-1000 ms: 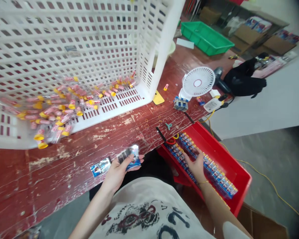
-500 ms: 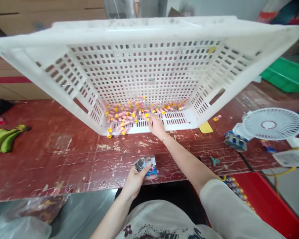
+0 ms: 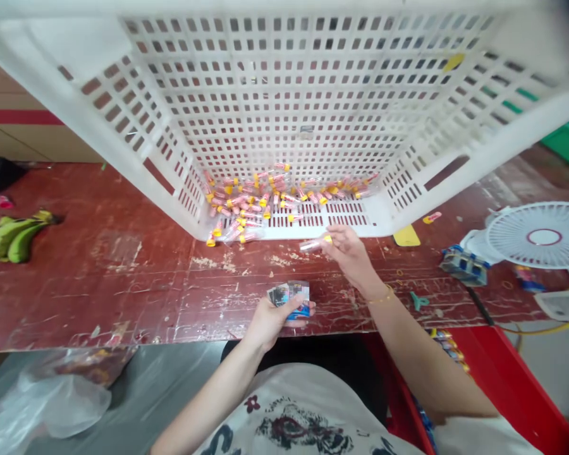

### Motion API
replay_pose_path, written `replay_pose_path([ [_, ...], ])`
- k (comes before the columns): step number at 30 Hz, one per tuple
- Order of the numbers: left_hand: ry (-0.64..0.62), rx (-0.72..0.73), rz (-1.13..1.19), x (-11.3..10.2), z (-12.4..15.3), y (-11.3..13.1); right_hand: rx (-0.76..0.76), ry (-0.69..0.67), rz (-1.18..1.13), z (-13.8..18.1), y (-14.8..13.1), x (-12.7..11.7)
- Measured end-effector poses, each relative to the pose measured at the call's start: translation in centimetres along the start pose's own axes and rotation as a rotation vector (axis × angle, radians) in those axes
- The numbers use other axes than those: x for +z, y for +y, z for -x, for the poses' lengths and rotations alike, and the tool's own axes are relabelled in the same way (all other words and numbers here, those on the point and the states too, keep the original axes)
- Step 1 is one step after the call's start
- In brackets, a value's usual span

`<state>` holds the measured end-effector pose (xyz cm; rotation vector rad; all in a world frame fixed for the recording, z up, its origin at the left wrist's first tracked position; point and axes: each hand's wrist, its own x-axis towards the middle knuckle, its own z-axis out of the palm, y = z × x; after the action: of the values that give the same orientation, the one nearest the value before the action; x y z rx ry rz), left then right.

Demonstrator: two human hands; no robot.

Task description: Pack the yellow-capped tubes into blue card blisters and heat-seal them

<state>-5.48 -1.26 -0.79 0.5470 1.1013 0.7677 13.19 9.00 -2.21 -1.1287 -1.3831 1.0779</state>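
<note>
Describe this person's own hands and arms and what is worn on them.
The left hand and right hand are ungloved. The right arm has a thin, yellowish bracelet at the wrist and a pale sleeve; the left forearm is bare.

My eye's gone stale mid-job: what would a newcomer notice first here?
A large white crate dominates the red table, its opening facing the camera, with pink-and-yellow wrapped pieces inside. In front, the right hand holds one yellow-ended piece and the left hand blue-edged packets.
</note>
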Motion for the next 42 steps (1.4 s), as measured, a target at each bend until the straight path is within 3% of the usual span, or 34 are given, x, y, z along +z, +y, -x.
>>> replay_pose_path([
  [2, 0.009, 0.007, -0.03, 0.4, -0.2, -0.1, -0.002, -0.042, -0.12, 2.2, -2.2, -1.2],
  [5, -0.012, 0.061, -0.071, 0.8, -0.5, -0.4, -0.042, -0.095, -0.075, 3.8, -4.4, -2.1],
  [8, -0.004, 0.074, -0.079, 1.0, -1.0, -0.9, -0.066, -0.128, 0.005, 4.0, -5.0, -2.1],
  [11, 0.038, -0.006, -0.061, 0.3, -1.8, -1.4, -0.062, -0.147, 0.037, 4.0, -4.2, -1.5],
  [13, 0.08, -0.006, -0.039, -1.0, -2.1, -1.6, -0.038, -0.166, 0.048, 4.2, -3.2, -0.7],
  [18, 0.31, 0.181, 0.014, -6.4, -1.4, -0.9, 0.05, -0.195, 0.013, 5.0, -0.5, 1.2],
  [22, 0.309, 0.159, -0.035, -8.4, -0.6, -0.6, 0.094, -0.169, 0.032, 5.2, 1.5, 2.0],
  [29, 0.196, 0.125, -0.1, -5.5, -0.1, -0.2, 0.168, -0.073, 0.052, 5.2, 3.7, 1.8],
  [34, 0.125, 0.182, -0.176, -3.3, 1.0, 0.8, -0.031, 0.02, 0.007, 5.6, -1.4, 1.4],
  [38, 0.11, 0.199, -0.21, -1.8, 1.5, 1.3, -0.236, -0.124, 0.1, 5.6, -6.2, 1.5],
  [42, 0.081, 0.203, -0.225, -1.2, 1.4, 1.2, -0.274, -0.235, 0.193, 5.4, -7.1, 2.0],
])
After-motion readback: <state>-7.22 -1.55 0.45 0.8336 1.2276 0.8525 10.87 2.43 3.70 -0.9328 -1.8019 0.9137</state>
